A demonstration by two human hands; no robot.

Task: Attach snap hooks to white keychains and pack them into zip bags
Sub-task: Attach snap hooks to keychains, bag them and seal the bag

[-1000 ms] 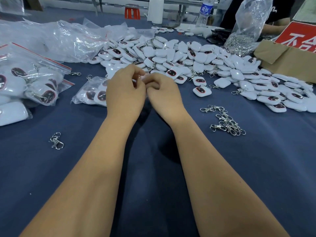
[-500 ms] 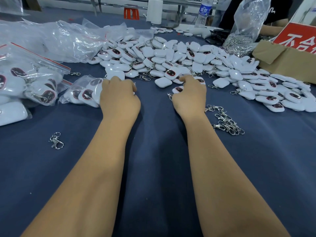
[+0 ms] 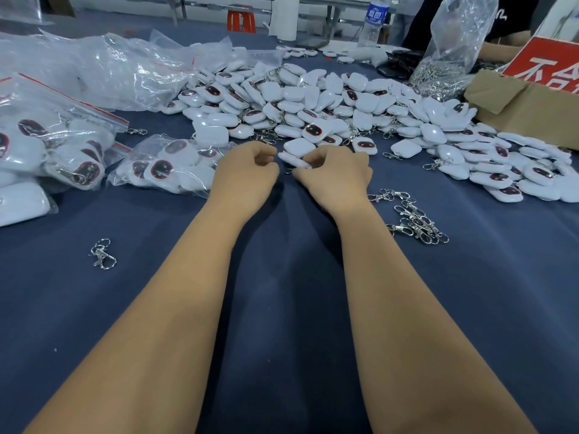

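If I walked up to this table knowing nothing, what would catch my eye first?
Probably the big heap of white keychains spread across the far side of the blue table. Next, the left hand and right hand at the heap's near edge, the right gripping one white keychain.

A heap of keychains (image 3: 329, 101) spreads across the far middle and right of the desk (image 3: 282, 308). At its near edge the left hand (image 3: 246, 172) and right hand (image 3: 336, 173) sit side by side, one keychain (image 3: 293, 159) between them. Left of the hands lies a zip bag (image 3: 169, 167) with keychains in it, and further left a larger filled bag (image 3: 47, 142). Behind these lies a pile of loose bags (image 3: 103, 67). A cluster of snap hooks (image 3: 413, 217) lies right of the right wrist; a single hook (image 3: 101, 255) lies near left. A cardboard box (image 3: 529, 101) stands far right, a bag of hooks (image 3: 451, 51) behind it.
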